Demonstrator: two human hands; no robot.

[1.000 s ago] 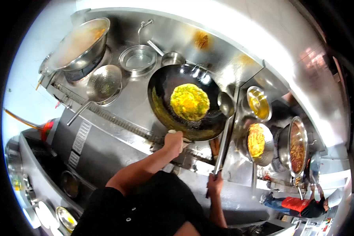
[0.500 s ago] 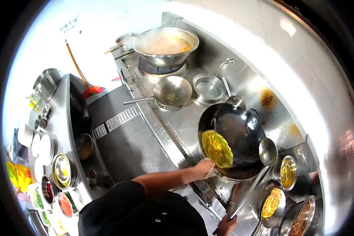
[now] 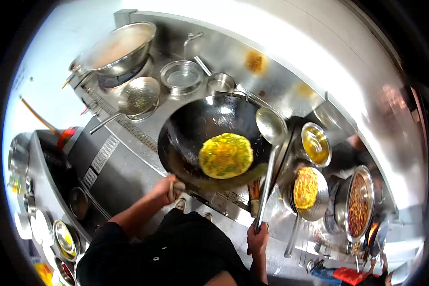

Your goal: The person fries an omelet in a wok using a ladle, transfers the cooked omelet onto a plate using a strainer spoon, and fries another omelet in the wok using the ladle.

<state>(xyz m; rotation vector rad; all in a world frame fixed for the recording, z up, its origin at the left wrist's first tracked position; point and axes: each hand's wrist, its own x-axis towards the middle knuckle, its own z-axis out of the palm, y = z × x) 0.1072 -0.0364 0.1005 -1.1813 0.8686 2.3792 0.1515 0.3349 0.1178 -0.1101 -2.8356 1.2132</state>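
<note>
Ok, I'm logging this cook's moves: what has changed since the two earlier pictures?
The egg pancake, up against the wok's wall near the handle half a second ago, now lies nearer its middle. The wok has been drawn toward the person; the view has swung too. Unchanged: left hand on the wok's handle, right hand on the ladle.

Wok [image 3: 183,136]: black, white glints toward its rear rim. Flat food round [image 3: 226,156] by the wok's front rim: yellow, mottled green and orange. Ladle [image 3: 270,126] at its right rim: silver-grey. Strainer [image 3: 321,200]: silver-grey, dotted with holes; food piece [image 3: 305,188] on it golden yellow, orange-flecked. Shirt [image 3: 186,248]: black, two white dots.
</note>
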